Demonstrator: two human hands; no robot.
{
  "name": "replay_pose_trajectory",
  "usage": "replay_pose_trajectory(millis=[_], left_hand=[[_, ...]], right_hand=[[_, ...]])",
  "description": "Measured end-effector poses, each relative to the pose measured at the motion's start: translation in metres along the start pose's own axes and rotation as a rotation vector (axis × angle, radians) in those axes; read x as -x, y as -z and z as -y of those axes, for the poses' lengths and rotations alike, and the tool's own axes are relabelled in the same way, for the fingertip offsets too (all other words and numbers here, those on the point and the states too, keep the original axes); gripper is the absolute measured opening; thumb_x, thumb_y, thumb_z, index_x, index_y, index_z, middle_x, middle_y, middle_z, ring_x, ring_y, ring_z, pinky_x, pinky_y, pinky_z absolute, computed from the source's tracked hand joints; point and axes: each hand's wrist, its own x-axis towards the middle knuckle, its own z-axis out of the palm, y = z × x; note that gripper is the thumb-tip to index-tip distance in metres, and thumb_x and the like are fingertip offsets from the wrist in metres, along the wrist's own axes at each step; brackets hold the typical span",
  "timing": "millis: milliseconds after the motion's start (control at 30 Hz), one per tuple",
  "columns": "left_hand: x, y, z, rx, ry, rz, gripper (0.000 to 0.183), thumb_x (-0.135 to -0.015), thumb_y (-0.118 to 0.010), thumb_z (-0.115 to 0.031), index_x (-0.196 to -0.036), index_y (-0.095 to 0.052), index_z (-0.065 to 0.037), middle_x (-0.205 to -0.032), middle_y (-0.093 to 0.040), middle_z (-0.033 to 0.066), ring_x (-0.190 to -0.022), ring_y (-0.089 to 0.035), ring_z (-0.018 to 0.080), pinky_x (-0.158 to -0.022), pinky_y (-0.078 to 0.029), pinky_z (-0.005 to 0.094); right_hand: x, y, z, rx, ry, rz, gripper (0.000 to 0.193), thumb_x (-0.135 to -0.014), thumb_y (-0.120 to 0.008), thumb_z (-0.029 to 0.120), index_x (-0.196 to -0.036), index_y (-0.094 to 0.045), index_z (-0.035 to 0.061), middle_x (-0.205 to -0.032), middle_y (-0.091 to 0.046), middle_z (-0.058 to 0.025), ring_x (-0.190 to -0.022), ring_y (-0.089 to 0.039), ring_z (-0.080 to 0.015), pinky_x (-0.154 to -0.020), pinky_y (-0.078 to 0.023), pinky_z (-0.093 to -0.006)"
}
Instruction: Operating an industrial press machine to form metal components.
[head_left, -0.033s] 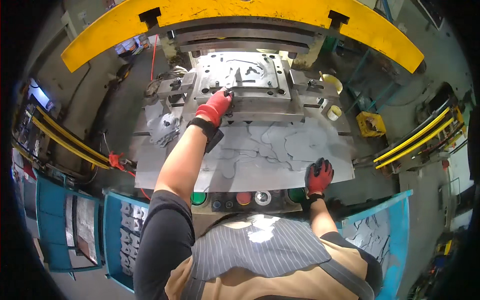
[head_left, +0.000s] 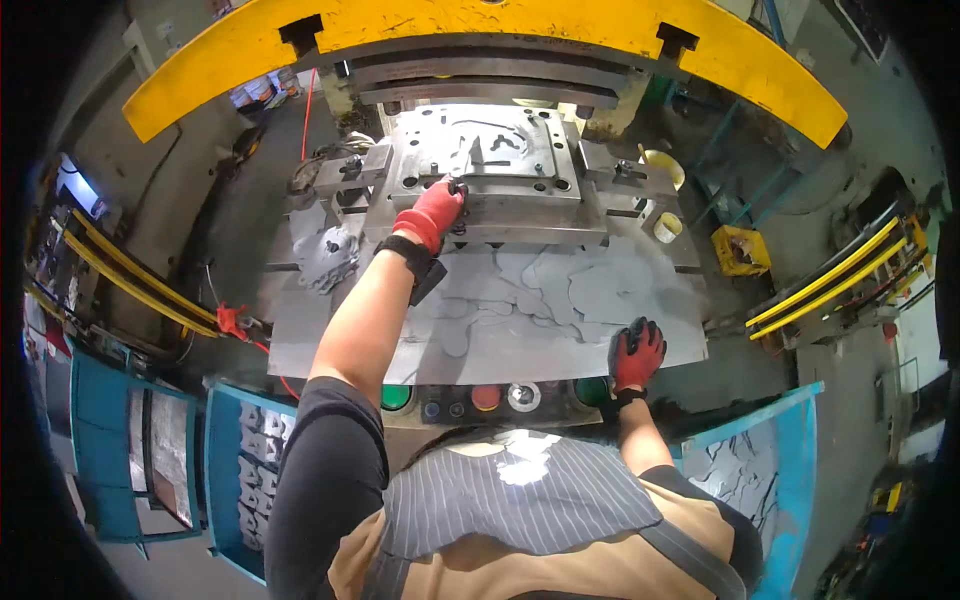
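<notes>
My left hand [head_left: 436, 210], in a red glove with dark fingertips, reaches to the front edge of a steel die [head_left: 520, 212]. Its fingers are closed; what they hold, if anything, is hidden. Just beyond them a narrow, pointed dark grey shape [head_left: 475, 152] shows on the die's bright top face. In a matching glove, my right hand [head_left: 638, 355] rests with fingers extended near the front right edge of a grey metal sheet [head_left: 330, 345]. Several irregular flat metal pieces [head_left: 500, 300] lie in the middle of this sheet.
A yellow press beam [head_left: 490, 28] spans the far side. Grey cut pieces [head_left: 330, 258] are heaped left of the die. Push buttons [head_left: 486, 397] line the panel in front of me. Blue bins [head_left: 215, 470] with metal parts stand left and right; a yellow crate [head_left: 742, 250] sits farther right.
</notes>
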Motion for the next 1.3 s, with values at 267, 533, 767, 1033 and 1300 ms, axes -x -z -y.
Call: replay_pose_trajectory(millis=[267,533,767,1033,1300], left_hand=[[0.008,0.026,-0.003,0.164,-0.104,-0.194,0.027,-0.082,-0.05,-0.024,-0.091,-0.053,0.001,-0.069,-0.057,0.0125,-0.061,-0.05,0.0186,-0.06,-0.041,0.0306],[0.153,0.078,0.058,0.35,0.12,-0.359,0.021,-0.082,-0.047,-0.019,-0.086,-0.051,0.001,-0.068,-0.055,0.0162,-0.062,-0.053,0.0248,-0.058,-0.041,0.0342],[0.203,0.101,0.173,-0.069,0.334,-0.394,0.026,-0.082,-0.046,-0.023,-0.088,-0.052,0.002,-0.074,-0.056,0.0208,-0.069,-0.053,0.0372,-0.059,-0.041,0.0395],[0.196,0.074,0.267,-0.143,0.468,-0.212,0.037,-0.081,-0.046,-0.033,-0.097,-0.053,-0.001,-0.093,-0.055,0.024,-0.086,-0.052,0.0389,-0.073,-0.042,0.0406],[0.199,0.088,0.245,0.693,0.862,-0.062,0.029,-0.084,-0.04,-0.031,-0.11,-0.048,-0.021,-0.051,-0.034,-0.0003,-0.041,-0.037,0.0136,-0.037,-0.032,0.03]], right_hand=[[0.002,0.001,0.001,0.052,-0.006,0.032,0.05,-0.069,-0.058,0.034,-0.111,-0.049,0.0086,-0.116,-0.045,-0.0151,-0.11,-0.038,-0.0303,-0.095,-0.026,-0.0429],[0.005,-0.004,-0.002,0.043,0.045,-0.008,0.049,-0.071,-0.058,0.033,-0.113,-0.048,0.0113,-0.115,-0.046,-0.0145,-0.108,-0.04,-0.0302,-0.094,-0.027,-0.0425],[0.006,-0.004,-0.001,0.062,0.029,0.034,0.049,-0.072,-0.056,0.034,-0.115,-0.047,0.0124,-0.118,-0.043,-0.0149,-0.11,-0.038,-0.0313,-0.095,-0.027,-0.0427],[0.004,-0.003,-0.014,0.02,-0.018,0.107,0.048,-0.071,-0.058,0.032,-0.113,-0.048,0.0103,-0.119,-0.041,-0.0159,-0.109,-0.038,-0.0328,-0.095,-0.027,-0.042],[-0.075,0.027,-0.016,-1.124,-0.498,0.035,0.029,-0.082,-0.052,0.021,-0.103,-0.052,0.0024,-0.095,-0.055,-0.0052,-0.087,-0.05,-0.0143,-0.078,-0.039,-0.0275]])
